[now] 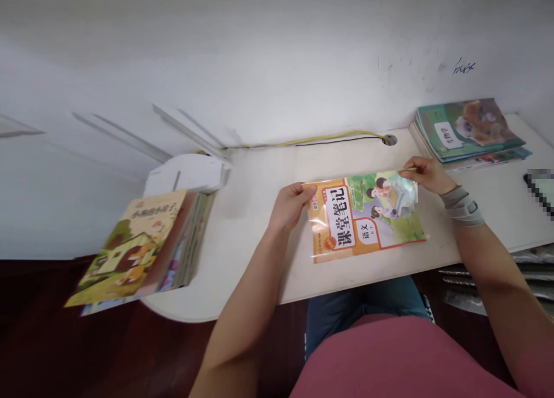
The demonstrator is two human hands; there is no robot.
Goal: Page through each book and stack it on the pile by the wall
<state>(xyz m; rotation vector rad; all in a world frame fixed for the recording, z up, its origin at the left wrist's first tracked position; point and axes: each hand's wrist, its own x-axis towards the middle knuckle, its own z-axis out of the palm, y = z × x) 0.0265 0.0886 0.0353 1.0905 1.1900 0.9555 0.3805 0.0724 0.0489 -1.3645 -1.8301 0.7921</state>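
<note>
A workbook [367, 213] with an orange, green and white cover lies turned sideways over the white table, its glossy surface looking like clear plastic. At its left end, my left hand [291, 205] grips the upper corner, thumb on top of the cover. My right hand [428, 175], with a grey band on the wrist, pinches the workbook's upper right edge between thumb and fingers. The far sides of the fingers are hidden. Whether the workbook rests fully on the table or is slightly raised, I cannot tell.
A stack of books [130, 248] overhangs the table's left edge, in front of a white curved object [186, 173]. Another stack [471, 130] stands at the back right. A yellow cable [320, 139] runs along the wall to a round hole [389, 139]. Plastic-wrapped items [467, 300] lie below right.
</note>
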